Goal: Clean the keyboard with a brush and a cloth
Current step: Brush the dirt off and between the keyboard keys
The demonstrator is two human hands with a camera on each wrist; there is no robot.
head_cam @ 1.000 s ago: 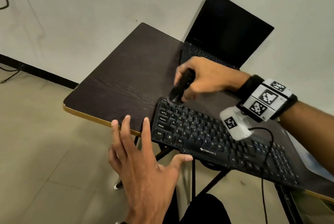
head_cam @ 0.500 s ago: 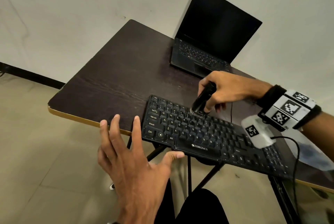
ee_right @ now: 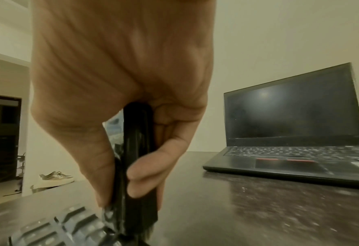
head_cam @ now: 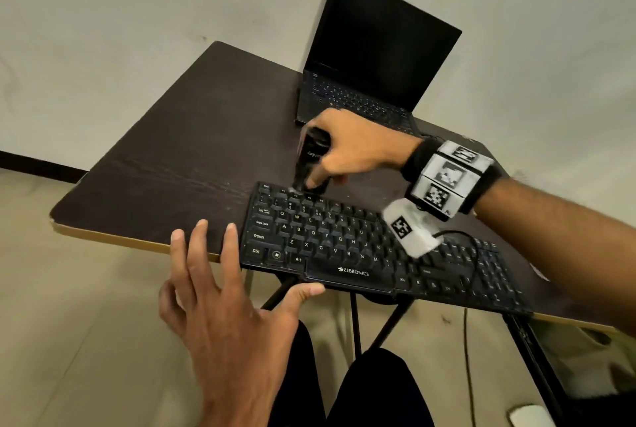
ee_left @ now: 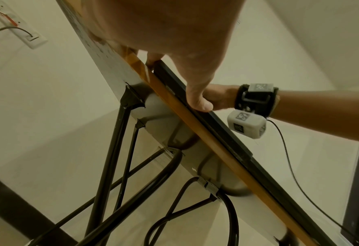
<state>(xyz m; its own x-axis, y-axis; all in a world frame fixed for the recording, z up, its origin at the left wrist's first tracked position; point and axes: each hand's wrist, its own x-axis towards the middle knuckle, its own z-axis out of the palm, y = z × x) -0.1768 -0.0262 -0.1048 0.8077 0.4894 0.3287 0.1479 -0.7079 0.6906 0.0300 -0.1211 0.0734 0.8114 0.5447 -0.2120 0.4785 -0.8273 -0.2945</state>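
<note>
A black Zebronics keyboard (head_cam: 361, 247) lies along the near edge of a dark wooden table (head_cam: 179, 165). My right hand (head_cam: 347, 147) grips a black brush (head_cam: 311, 161), held upright with its bristles down on the keyboard's top row near the far left corner. The right wrist view shows the fingers and thumb wrapped round the brush (ee_right: 137, 159) above the keys (ee_right: 64, 228). My left hand (head_cam: 223, 289) is spread at the keyboard's near left corner: fingers flat on the table, thumb against the keyboard's front edge (ee_left: 197, 101). No cloth is in view.
An open black laptop (head_cam: 371, 58) with a dark screen stands at the back of the table, just behind the brush. A cable (head_cam: 471, 254) runs from the wrist camera across the keyboard's right half. Black metal table legs (ee_left: 109, 166) sit underneath. The table's left part is bare wood.
The brush went right along the keyboard's upper rows, then came back left to the top row near the far left corner. The left hand stayed at the keyboard's near left corner.
</note>
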